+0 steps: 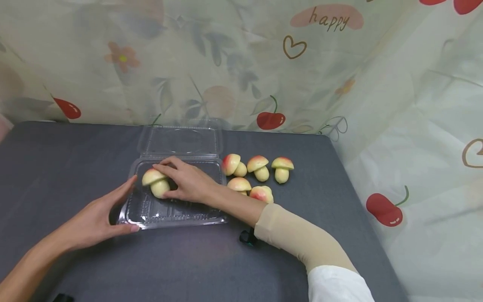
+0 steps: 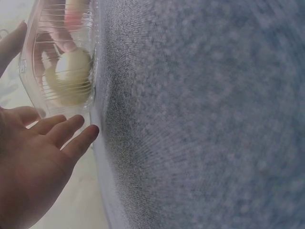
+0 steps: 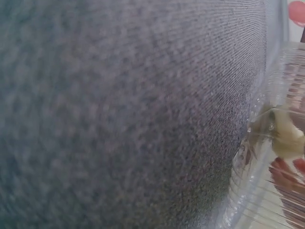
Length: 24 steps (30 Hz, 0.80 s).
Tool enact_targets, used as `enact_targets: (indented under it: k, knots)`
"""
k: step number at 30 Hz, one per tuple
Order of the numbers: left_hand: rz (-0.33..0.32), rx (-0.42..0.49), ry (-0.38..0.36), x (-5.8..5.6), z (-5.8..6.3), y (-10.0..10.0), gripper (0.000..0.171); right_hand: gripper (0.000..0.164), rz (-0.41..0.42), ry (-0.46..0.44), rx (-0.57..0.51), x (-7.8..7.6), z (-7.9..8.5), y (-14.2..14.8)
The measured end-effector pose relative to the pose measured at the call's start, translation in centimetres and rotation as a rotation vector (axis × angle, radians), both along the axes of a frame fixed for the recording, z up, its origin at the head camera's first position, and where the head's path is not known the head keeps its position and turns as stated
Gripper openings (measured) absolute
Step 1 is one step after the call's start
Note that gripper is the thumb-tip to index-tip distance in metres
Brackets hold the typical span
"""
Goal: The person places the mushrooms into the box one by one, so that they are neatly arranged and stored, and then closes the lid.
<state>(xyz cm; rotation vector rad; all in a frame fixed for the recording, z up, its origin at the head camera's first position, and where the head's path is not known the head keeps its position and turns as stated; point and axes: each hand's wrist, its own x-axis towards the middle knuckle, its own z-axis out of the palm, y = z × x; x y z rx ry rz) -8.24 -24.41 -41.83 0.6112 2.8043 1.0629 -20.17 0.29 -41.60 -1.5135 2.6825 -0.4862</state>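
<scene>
A clear plastic clamshell box lies with its lid folded back behind it. My right hand reaches into the left part of the box and pinches a toy mushroom, pale yellow with a reddish cap. Through the clear wall, the left wrist view also shows this mushroom. At the box's left side is my left hand, fingers extended and thumb by the front left corner. The right wrist view shows the mushroom only partly, through the plastic.
Several more toy mushrooms sit just right of the box, some partly behind the right forearm. A small black object shows beneath that forearm. A patterned curtain hangs along the back edge of the grey table.
</scene>
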Motion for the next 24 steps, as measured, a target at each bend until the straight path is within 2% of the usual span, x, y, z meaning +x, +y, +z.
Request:
enact_targets:
  k: [9,15,24]
  knots:
    - [-0.004,0.011,-0.013,0.0,0.0,0.0,0.113,0.081,-0.002,0.046,0.002,0.1,0.1,0.0]
    - [-0.002,0.012,0.0,0.0,-0.1,-0.1,0.113,0.083,-0.036,0.059,-0.011,0.1,0.2,0.0]
    - [-0.008,0.014,0.036,0.0,-0.3,0.0,0.111,0.079,-0.084,-0.01,-0.1,-0.1,1.1,0.8]
